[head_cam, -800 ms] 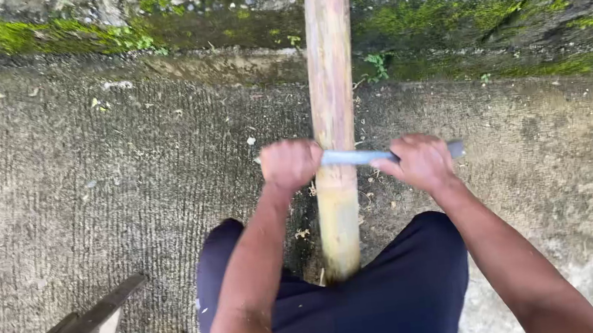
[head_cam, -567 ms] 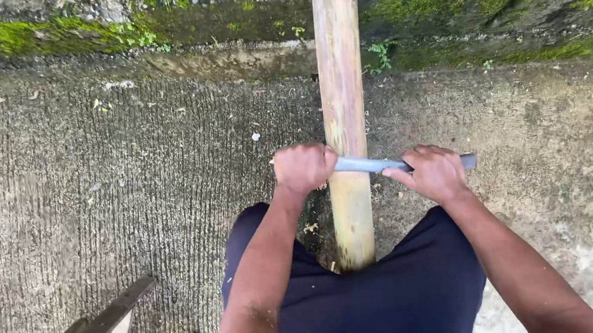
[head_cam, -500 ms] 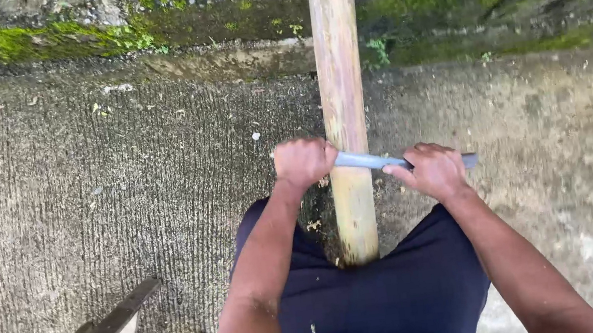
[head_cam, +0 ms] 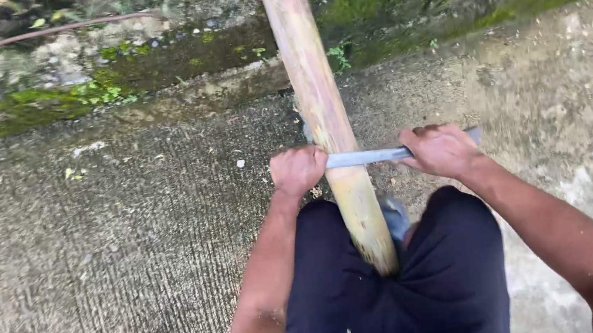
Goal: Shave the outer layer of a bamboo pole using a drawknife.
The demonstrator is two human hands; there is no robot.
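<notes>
Pale yellow-green bamboo pole (head_cam: 325,126) with pinkish streaks, leaning out from between the knees across the concrete floor (head_cam: 96,234), grey blade (head_cam: 366,156) lying crosswise on it, left hand (head_cam: 298,171) and right hand (head_cam: 442,150) gripping blade ends, fingers wrapping tight.

Bamboo pole (head_cam: 327,122) now tilts, top leaning left, instead of standing straight. Wooden frame at near left almost gone from view. More mossy wall (head_cam: 44,106) visible at far side.
</notes>
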